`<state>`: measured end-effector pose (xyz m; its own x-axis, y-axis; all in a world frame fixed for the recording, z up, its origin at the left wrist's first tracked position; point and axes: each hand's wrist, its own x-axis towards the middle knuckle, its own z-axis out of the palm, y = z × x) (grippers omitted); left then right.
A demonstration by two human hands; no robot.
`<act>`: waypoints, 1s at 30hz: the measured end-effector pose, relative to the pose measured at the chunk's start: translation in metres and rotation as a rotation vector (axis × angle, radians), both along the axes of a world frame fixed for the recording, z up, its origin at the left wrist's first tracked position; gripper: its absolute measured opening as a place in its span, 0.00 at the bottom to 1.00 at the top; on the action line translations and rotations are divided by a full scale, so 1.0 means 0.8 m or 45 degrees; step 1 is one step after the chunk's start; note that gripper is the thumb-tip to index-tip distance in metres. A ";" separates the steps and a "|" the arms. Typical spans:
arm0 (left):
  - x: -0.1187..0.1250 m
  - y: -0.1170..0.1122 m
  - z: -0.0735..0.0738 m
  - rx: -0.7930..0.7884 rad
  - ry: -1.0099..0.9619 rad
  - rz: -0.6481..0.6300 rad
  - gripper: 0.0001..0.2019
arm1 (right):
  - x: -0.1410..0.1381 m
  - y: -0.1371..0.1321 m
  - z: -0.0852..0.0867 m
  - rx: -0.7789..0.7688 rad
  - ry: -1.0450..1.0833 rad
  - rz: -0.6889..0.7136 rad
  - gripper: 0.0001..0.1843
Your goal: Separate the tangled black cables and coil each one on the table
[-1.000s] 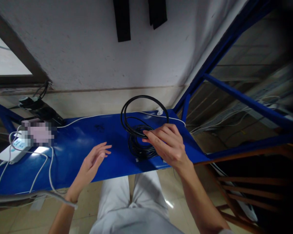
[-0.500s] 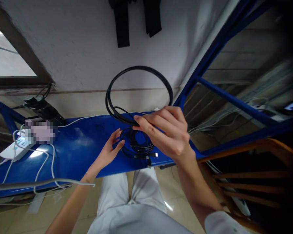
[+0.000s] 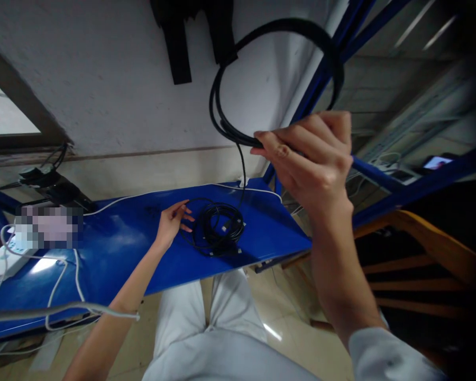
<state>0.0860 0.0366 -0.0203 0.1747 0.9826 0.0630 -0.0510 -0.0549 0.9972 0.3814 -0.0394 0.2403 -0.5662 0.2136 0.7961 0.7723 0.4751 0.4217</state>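
My right hand [image 3: 309, 153] is closed round the lower side of a black cable coil [image 3: 215, 106], raised in front of the wall. One strand hangs from this coil to the table. Below it, a second bundle of black cables [image 3: 222, 227] lies in loops on the blue table [image 3: 119, 233], with small metal plugs among the turns. Beside the left edge of that bundle is my left hand [image 3: 170, 225], low over the table. Its fingers are apart, and the fingertips are close to a loose loop; whether they touch it I cannot tell.
A white power strip [image 3: 11, 259] with white cords lies at the left, next to a blurred-out item [image 3: 49, 225] and a black device [image 3: 57, 185]. Black straps [image 3: 178, 58] hang on the wall. A wooden chair [image 3: 432, 243] and blue metal frame [image 3: 384, 182] stand at the right.
My right hand has lifted the coil up and to the right, stretching a strand up from the table. My left hand has shifted slightly left, its fingers more bent. The camera view has also shifted.
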 end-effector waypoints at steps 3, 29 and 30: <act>-0.003 0.008 -0.018 0.003 0.119 0.041 0.30 | 0.016 -0.007 0.005 -0.015 0.053 -0.046 0.26; -0.169 -0.163 -0.023 0.431 0.877 -0.073 0.15 | -0.216 0.004 -0.261 -0.906 -0.012 0.672 0.10; -0.182 -0.162 -0.034 0.446 0.917 -0.087 0.14 | -0.219 -0.001 -0.285 -0.975 -0.016 0.658 0.09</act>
<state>-0.0594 -0.0926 -0.0474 0.3486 0.9123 0.2150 0.5838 -0.3908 0.7116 0.2062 -0.0399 0.0124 -0.7452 0.3977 0.5353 0.3842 0.9121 -0.1430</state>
